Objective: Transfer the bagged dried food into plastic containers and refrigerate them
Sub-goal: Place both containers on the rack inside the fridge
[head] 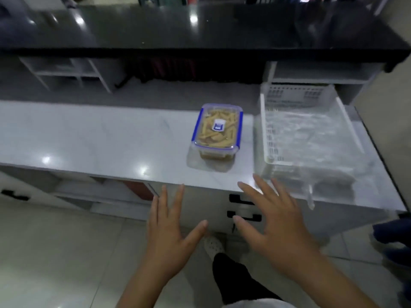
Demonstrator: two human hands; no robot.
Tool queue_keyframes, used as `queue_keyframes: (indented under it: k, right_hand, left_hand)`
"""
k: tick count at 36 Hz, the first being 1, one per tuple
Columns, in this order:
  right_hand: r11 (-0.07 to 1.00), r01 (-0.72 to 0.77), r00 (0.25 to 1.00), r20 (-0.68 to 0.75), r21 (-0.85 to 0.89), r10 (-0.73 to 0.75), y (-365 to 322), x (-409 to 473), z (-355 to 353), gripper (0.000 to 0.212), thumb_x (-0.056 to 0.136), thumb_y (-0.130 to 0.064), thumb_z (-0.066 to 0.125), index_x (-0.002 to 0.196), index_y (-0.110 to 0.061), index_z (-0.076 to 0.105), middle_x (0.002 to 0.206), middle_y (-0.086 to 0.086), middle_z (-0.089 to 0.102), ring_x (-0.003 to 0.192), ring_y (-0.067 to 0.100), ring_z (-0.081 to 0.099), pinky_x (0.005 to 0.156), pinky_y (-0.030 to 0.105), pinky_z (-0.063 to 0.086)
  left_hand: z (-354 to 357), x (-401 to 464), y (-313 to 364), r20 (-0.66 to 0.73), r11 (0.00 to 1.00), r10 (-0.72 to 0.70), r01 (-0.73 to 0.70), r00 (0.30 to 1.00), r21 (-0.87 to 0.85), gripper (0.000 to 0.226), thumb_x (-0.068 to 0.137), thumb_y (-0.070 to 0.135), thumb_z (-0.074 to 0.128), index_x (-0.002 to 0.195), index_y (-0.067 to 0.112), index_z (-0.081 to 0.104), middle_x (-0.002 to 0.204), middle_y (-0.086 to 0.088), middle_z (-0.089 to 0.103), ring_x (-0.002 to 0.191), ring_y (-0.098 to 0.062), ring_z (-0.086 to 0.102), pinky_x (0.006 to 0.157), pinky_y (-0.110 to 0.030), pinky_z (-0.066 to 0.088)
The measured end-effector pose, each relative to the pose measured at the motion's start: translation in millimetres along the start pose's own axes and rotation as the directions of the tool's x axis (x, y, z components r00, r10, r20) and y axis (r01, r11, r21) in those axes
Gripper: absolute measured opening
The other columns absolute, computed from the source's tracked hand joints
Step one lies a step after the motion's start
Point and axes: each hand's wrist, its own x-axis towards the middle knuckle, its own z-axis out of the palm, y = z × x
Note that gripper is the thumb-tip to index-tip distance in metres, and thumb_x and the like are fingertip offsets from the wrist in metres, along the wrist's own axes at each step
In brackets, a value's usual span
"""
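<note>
A clear plastic container (216,130) with a blue-clipped lid stands on the white counter (100,138), right of centre. It is filled with pale yellow dried food and its lid is on. My left hand (171,227) hovers below the counter's front edge with its fingers straight and spread, holding nothing. My right hand (273,221) is beside it, fingers spread, its fingertips reaching over the counter's edge. Both hands are short of the container and do not touch it.
A white slotted plastic basket (266,138) holding crumpled clear plastic bags (311,138) sits right of the container. A black upper counter (200,30) runs behind. Drawers with black handles (242,200) are below the edge. Someone's blue-clad leg (393,238) is at the far right.
</note>
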Motion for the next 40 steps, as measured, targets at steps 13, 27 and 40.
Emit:
queue_keyframes:
  k: [13, 27, 40]
  right_hand:
    - [0.996, -0.085, 0.983, 0.164, 0.028, 0.079, 7, 217, 25, 0.08, 0.083, -0.064, 0.06, 0.15, -0.051, 0.018, 0.165, -0.011, 0.0, 0.152, 0.023, -0.002, 0.121, 0.049, 0.014]
    - [0.889, -0.372, 0.922, -0.004, 0.266, 0.387, -18, 266, 44, 0.073, 0.081, -0.04, 0.075, 0.146, -0.034, 0.043, 0.159, -0.014, 0.024, 0.135, 0.014, 0.043, 0.091, 0.02, 0.034]
    - [0.099, -0.277, 0.491, 0.053, 0.956, 0.869, -108, 190, 121, 0.048, 0.087, -0.011, 0.07, 0.128, -0.034, 0.059, 0.108, 0.0, 0.074, 0.093, 0.019, 0.074, 0.063, 0.028, 0.056]
  left_hand:
    - [-49, 191, 4, 0.221, 0.996, -0.032, 0.014, 0.975, 0.084, 0.09, 0.086, 0.064, 0.058, 0.147, 0.061, -0.008, 0.165, 0.016, -0.012, 0.153, -0.012, -0.011, 0.123, -0.043, 0.011]
    - [-14, 301, 9, 0.466, 0.757, 0.036, 0.28, 0.884, -0.59, 0.064, 0.088, 0.018, 0.075, 0.128, 0.057, 0.043, 0.109, 0.027, 0.066, 0.099, 0.001, 0.069, 0.072, -0.021, 0.058]
    - [-65, 317, -74, 0.78, 0.843, 0.271, 0.252, 0.564, -0.476, 0.067, 0.086, 0.016, 0.076, 0.143, 0.037, 0.047, 0.116, 0.014, 0.066, 0.098, -0.007, 0.069, 0.066, -0.022, 0.058]
